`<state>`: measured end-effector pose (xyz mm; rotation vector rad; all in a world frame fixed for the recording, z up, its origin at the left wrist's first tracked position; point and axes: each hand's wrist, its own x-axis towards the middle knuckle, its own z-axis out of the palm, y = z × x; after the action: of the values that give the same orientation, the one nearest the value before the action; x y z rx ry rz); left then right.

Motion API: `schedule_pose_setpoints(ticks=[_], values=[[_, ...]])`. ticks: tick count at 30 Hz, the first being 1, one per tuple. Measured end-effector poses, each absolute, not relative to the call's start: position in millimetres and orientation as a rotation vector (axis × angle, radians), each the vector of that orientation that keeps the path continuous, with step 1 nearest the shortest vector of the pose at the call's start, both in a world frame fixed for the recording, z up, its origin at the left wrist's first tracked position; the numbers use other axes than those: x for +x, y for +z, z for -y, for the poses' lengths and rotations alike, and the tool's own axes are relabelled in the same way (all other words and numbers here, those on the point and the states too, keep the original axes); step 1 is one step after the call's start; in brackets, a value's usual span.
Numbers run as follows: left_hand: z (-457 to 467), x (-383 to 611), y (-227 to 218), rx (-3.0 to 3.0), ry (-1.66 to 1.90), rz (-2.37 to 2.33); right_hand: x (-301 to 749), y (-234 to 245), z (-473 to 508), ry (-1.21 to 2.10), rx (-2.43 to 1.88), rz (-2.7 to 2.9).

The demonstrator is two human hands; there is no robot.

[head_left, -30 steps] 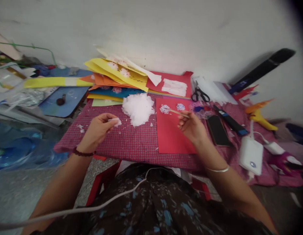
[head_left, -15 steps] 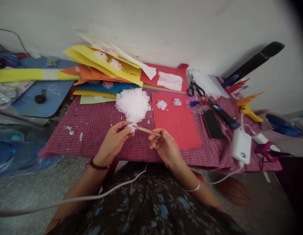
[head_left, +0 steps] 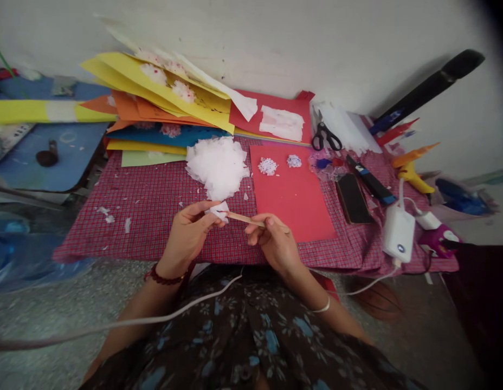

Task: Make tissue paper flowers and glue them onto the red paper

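Note:
My left hand pinches a small white piece of thin paper between thumb and fingers, just over the front of the table. My right hand is closed around a thin, light wooden stick with a dark tip, held nearly level. The stick's tip touches the paper piece, or lies very close over it. Just beyond the left hand is a loose pile of white paper pieces. Beyond the right hand, a red sheet carries two small speckled paper clusters, one white and one bluish.
Colored sheets are stacked at the back left. To the right lie black-handled scissors, a phone, a cutter, a yellow glue gun and a white power bank. A white cable crosses before my body.
The view has shifted slightly. More of the white paper piece shows between my left fingers, and the stick now lies across it. Both hands keep their grips.

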<state>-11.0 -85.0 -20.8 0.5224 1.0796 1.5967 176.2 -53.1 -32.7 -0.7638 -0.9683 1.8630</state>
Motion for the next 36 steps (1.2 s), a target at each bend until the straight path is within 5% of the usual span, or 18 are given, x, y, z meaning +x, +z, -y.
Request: schedule_pose_setpoints(ticks=[16, 31, 36], values=[[89, 0, -28, 0.648, 1.607, -1.226, 182, -42, 50, 1.909, -0.766, 0.937], [90, -1, -17, 0.541, 1.531, -1.171, 199, -24, 57, 1.699, -0.685, 1.604], [90, 1, -11, 0.575, 1.673, -1.119, 189, -30, 63, 1.826, -0.667, 1.358]])
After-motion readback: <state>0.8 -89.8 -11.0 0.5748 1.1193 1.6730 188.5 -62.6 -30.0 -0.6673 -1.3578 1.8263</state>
